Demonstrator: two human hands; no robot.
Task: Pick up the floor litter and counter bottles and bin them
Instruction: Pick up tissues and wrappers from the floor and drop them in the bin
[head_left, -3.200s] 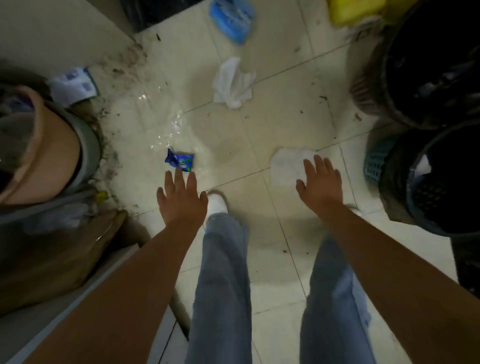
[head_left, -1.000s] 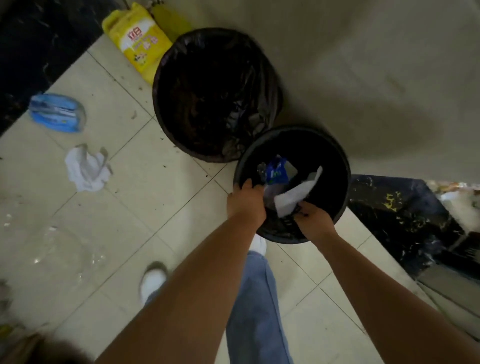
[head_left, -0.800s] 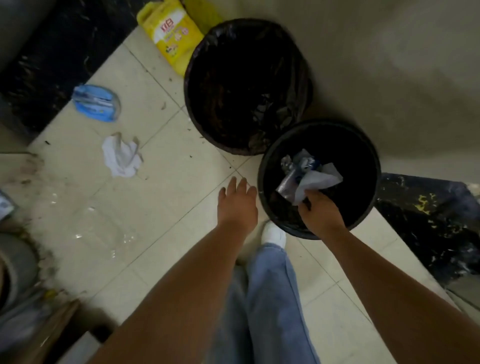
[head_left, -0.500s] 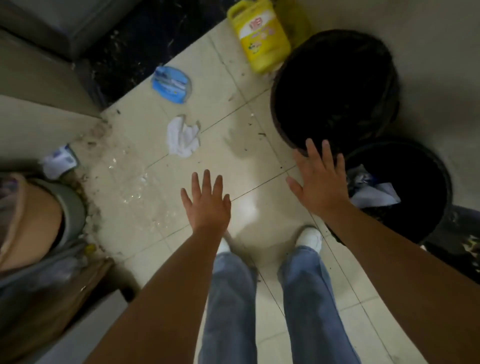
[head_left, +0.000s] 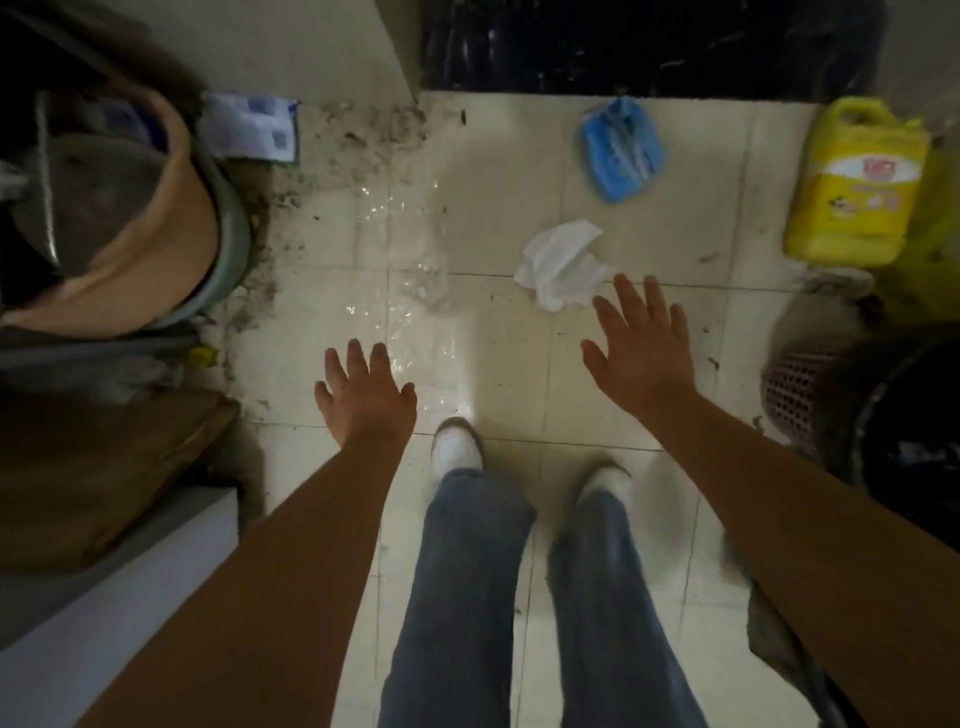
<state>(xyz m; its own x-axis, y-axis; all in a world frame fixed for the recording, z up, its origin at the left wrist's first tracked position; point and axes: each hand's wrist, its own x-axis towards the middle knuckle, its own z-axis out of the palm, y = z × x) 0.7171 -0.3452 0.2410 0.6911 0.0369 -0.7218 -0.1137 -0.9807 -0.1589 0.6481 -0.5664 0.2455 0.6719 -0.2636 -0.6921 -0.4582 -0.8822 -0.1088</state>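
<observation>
A crumpled white tissue (head_left: 563, 265) lies on the tiled floor just beyond the fingertips of my right hand (head_left: 641, 348), which is open and empty. My left hand (head_left: 366, 397) is also open, palm down, over a patch of clear plastic film (head_left: 410, 291) that glints on the tiles. Farther back lies a blue plastic packet (head_left: 621, 148). A white and blue paper wrapper (head_left: 249, 127) rests at the wall on the far left. The dark bin (head_left: 904, 441) sits at the right edge, mostly cut off.
A yellow detergent jug (head_left: 857, 182) stands at the far right. A round tub with a tan liner (head_left: 130, 218) fills the left side, with dirt on the floor around it. A brown perforated basket (head_left: 795, 395) sits beside the bin. My feet stand mid-floor.
Both hands dropped the wrapper and tissue into the bin, came out empty, and I turned left toward the remaining floor litter. The bins have slid to the right edge of view.
</observation>
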